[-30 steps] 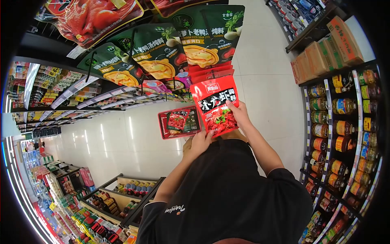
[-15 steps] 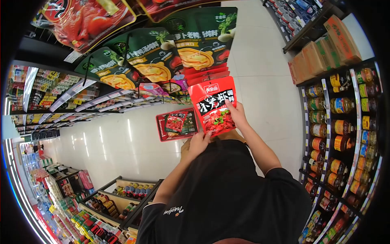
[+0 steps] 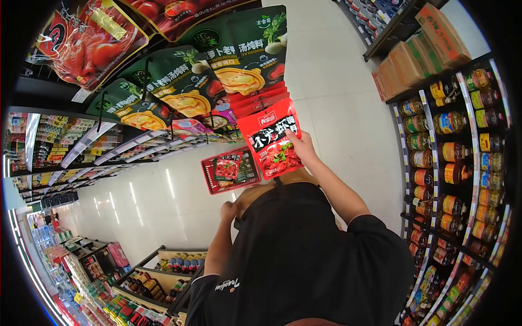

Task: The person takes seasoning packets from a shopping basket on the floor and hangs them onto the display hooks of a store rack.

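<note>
My right hand (image 3: 302, 146) is closed on the right edge of a red seasoning pouch (image 3: 275, 141) with white lettering and a picture of crayfish. The pouch is upright, just in front of a row of similar red pouches (image 3: 261, 100) on the rack. My left hand (image 3: 229, 210) is off the pouch, low beside my waist; its fingers look curled, but they are too small to read. Beyond it a red basket (image 3: 209, 182) stands on the floor with a red pouch (image 3: 227, 167) and dark green packaging inside.
Green pouches (image 3: 239, 51) hang on the rack at upper left, above shelves of small packets (image 3: 65, 133). At the right are shelves of bottles and jars (image 3: 451, 152) with cardboard boxes (image 3: 405, 68) on top. A low bottle display (image 3: 157, 271) stands at lower left.
My left hand has let go of the pouch and moved down and left to my waist. My right hand and the pouch have shifted left in the view, along with the shelves.
</note>
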Tool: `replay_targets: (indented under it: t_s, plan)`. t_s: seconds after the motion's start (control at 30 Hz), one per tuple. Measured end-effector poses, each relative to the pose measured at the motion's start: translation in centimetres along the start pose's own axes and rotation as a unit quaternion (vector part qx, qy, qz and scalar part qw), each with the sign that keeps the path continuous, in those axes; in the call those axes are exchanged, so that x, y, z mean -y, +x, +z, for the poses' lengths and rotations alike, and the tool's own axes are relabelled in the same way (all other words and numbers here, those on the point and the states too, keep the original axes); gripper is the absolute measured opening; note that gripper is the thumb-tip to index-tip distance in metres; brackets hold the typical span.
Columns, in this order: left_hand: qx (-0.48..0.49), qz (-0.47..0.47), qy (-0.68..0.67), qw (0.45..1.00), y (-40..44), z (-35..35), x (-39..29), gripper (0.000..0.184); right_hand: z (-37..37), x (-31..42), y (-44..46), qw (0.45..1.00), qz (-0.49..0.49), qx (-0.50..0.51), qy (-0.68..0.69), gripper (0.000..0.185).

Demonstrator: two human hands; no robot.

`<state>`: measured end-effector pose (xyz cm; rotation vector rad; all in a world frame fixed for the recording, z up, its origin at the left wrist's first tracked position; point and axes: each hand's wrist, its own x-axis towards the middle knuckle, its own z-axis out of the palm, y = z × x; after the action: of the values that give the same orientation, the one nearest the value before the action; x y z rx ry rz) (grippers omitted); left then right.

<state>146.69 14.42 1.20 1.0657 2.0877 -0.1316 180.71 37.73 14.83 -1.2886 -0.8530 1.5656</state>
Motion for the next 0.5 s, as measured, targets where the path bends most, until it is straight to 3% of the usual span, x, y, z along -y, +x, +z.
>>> replay_targets:
  t_s: [0.07,0.17,0.4,0.5]
  plan:
    - [-0.002,-0.019,-0.073,0.997,-1.1,0.0,3.6,0.050,0.2,0.1,0.0,1.000,0.001,-0.003,-0.007,0.026]
    - [-0.026,-0.033,-0.076,0.996,-3.4,-0.8,4.8,0.046,0.4,-0.3,0.1,1.000,-0.020,0.002,0.005,0.026]
    - [-0.020,-0.016,-0.089,0.996,-2.9,3.1,5.8,0.040,1.2,-0.8,1.0,0.999,-0.017,-0.017,0.023,0.027]
    - [-0.026,0.006,-0.053,0.998,-2.7,3.7,3.1,0.036,1.5,-0.7,1.7,0.998,-0.043,-0.035,-0.005,0.027]
